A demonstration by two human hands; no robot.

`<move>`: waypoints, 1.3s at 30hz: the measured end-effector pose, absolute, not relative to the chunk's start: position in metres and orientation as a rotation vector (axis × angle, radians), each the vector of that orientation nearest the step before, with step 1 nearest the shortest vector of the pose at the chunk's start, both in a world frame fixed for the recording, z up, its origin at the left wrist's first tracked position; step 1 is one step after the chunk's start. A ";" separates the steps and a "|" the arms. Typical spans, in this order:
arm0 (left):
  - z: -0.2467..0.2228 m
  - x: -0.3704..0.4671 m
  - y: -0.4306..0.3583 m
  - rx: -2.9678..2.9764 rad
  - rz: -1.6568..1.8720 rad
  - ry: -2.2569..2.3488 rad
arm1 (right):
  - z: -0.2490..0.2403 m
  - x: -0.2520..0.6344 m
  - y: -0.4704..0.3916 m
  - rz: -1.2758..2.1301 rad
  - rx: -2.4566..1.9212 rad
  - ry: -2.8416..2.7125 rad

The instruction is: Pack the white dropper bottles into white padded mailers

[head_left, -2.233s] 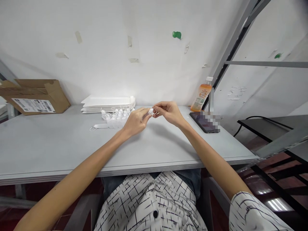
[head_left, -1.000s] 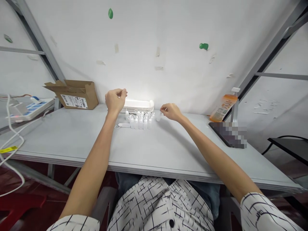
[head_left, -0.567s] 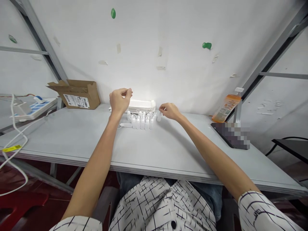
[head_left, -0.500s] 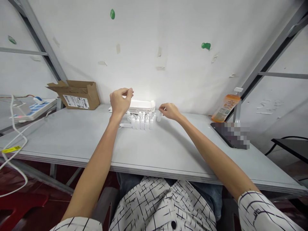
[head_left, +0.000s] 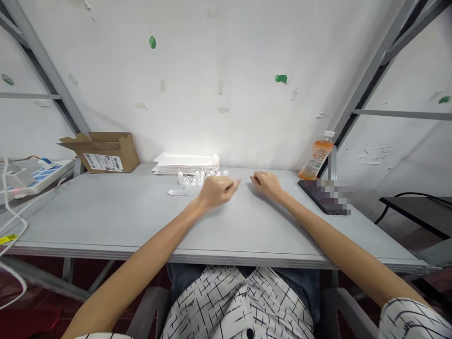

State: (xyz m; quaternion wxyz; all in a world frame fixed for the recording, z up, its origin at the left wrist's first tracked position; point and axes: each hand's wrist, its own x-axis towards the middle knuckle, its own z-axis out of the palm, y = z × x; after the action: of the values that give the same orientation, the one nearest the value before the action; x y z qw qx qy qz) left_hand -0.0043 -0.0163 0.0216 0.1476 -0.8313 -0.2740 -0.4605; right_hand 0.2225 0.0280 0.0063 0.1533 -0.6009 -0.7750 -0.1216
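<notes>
Both hands hover over the middle of the grey table (head_left: 148, 212), knuckles up. My left hand (head_left: 218, 190) is closed, thumb and fingers together, in front of the right part of a group of small white bottles (head_left: 190, 186). To its right, my right hand (head_left: 267, 185) is closed too, its fingertips facing the left hand across a narrow gap. Anything between the fingers of either hand is too small or hidden to make out. Behind the bottles, a stack of flat white pieces (head_left: 187, 161) lies against the wall.
An open cardboard box (head_left: 106, 153) stands at the back left, beside a power strip (head_left: 42, 176) with white cables. At the back right an orange drink bottle (head_left: 318, 156) leans by the frame, behind a dark flat device (head_left: 318, 195).
My left hand has moved right and down, from above the white stack to in front of the bottles. My right hand has moved right, away from the bottles. The view has shifted slightly.
</notes>
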 end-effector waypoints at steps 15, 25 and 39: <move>-0.018 0.011 -0.012 -2.797 -0.692 -1.187 | -0.007 0.232 0.023 -0.218 -1.878 -2.297; -0.017 0.012 -0.015 -2.792 -0.672 -1.217 | -0.013 0.229 0.022 -0.227 -1.930 -2.229; -0.009 0.008 -0.014 -2.888 -0.751 -1.283 | -0.013 0.228 0.021 -0.232 -1.920 -2.226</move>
State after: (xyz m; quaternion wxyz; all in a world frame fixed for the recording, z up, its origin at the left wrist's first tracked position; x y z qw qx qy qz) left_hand 0.0077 -0.0137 -0.0095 -0.0533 -0.8878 -0.3946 -0.2307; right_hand 0.2276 0.0208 -0.0133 0.0963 -0.6482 -0.7513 -0.0782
